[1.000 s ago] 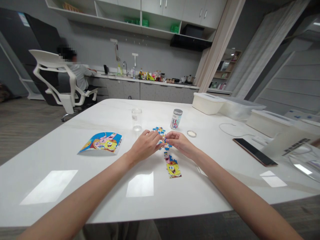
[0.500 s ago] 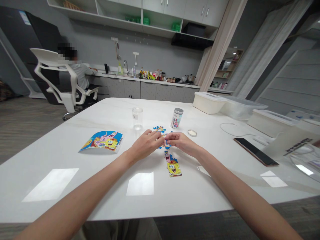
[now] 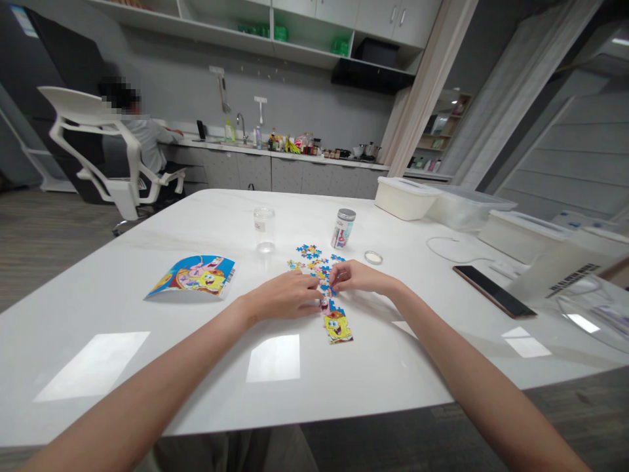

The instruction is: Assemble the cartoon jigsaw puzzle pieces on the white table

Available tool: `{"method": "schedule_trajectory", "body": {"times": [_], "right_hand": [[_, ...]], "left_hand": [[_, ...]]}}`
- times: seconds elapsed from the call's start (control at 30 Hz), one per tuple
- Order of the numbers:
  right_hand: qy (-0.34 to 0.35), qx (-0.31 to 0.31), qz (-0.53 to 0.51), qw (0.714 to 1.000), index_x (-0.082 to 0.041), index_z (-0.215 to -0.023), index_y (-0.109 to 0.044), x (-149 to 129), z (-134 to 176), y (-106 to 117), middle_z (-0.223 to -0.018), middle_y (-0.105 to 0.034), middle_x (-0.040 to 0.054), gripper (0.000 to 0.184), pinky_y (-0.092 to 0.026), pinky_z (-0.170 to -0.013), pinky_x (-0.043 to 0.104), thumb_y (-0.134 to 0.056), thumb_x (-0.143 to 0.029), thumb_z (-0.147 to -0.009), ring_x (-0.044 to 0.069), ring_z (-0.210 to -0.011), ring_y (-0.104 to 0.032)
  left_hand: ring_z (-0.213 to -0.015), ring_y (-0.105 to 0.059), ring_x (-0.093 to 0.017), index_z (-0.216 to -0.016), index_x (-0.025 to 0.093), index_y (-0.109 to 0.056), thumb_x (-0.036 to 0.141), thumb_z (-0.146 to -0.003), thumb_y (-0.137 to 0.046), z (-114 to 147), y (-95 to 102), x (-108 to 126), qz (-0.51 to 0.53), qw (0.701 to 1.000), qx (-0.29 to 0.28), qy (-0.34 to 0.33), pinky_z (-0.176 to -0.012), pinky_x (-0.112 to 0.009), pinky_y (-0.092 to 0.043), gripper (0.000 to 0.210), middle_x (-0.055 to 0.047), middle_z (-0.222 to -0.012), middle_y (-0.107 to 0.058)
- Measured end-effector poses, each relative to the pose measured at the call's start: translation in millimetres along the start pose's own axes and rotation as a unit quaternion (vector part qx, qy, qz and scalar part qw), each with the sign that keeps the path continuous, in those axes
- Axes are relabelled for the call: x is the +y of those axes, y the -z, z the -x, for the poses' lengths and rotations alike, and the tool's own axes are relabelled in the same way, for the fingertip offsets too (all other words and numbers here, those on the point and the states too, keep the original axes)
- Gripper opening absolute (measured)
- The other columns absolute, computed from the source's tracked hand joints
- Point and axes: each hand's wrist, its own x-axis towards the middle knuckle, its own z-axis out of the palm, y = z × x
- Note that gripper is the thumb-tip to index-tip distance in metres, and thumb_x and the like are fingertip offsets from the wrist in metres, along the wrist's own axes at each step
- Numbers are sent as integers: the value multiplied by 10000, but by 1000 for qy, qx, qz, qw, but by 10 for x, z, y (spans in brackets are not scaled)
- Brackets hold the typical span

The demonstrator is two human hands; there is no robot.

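Note:
A partly joined jigsaw puzzle (image 3: 338, 326) with a yellow cartoon face lies flat on the table in front of me. My left hand (image 3: 285, 295) rests at the upper left edge of this section, fingers apart and nothing seen in them. Just above its right side, my right hand (image 3: 356, 278) pinches a puzzle piece, mostly covered by the fingers. Loose puzzle pieces (image 3: 309, 252) are spread beyond both hands. To the left lies a curved picture sheet (image 3: 194, 276) with the same cartoon characters.
Behind the pieces stand a clear jar (image 3: 265, 231) and a printed canister with a silver lid (image 3: 343, 229). A round lid (image 3: 373, 257) lies nearby. At right are a phone (image 3: 494, 291), a cable and storage boxes (image 3: 407, 198). A person (image 3: 152, 144) sits at the far left.
My hands have moved apart and nearer to the joined section. The left fingers have come down beside its upper edge, and more loose pieces show between the hands and jars.

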Motion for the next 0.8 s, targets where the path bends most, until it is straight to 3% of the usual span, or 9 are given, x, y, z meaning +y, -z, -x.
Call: {"method": "schedule_trajectory", "body": {"times": [0.33, 0.8], "right_hand": [[-4, -13, -7, 1000, -172, -783, -664, -60, 21, -40, -744, -679, -4, 149, -480, -654, 260, -746, -229, -673, 122, -678, -623], [-10, -21, 38, 999, -159, -806, -638, -63, -5, -76, -761, -655, 1, 170, -478, -679, 264, -727, -267, -708, 115, -704, -598]], "left_hand": [[-759, -571, -154, -955, 225, -672, 346, -967, -454, -23, 31, 23, -9, 999, -39, -5, -695, -308, -457, 250, -54, -903, -628], [-747, -566, -145, -1018, 223, -668, 343, -960, -459, -16, -1, 1, 7, 1000, -18, -14, -676, -295, -447, 247, -64, -903, -632]]}}
